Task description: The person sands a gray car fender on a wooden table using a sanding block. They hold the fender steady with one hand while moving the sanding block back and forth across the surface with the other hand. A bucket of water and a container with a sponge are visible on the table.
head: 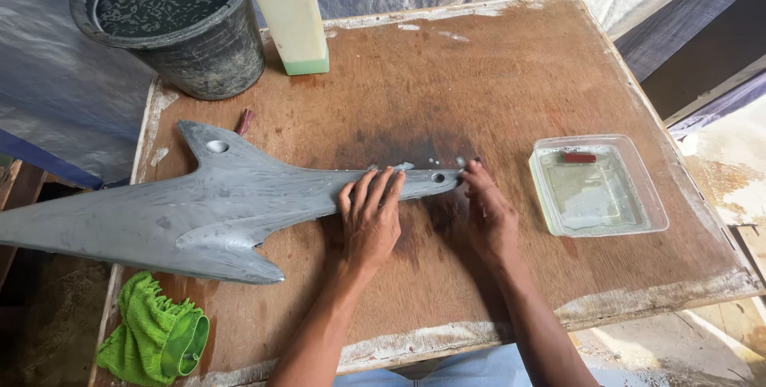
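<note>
The left hand (370,215) lies flat, fingers spread and open, pressing down on the narrow end of a long grey primed body panel (199,207). The right hand (487,207) has its fingertips (471,170) pinched at the very tip of that panel, just past a small hole; whether they hold something small there cannot be told. The panel stretches leftward across the wooden tabletop (495,76), and its broad end overhangs the table's left edge. Wet dark patches stain the wood around both hands. Right of the hands sits a clear plastic tray (598,187) with water and a small red-brown block in it. At the back stand a black bucket (179,24) of water and a pale plastic jug (293,16). A green cloth (148,335) lies at the near left corner.
</note>
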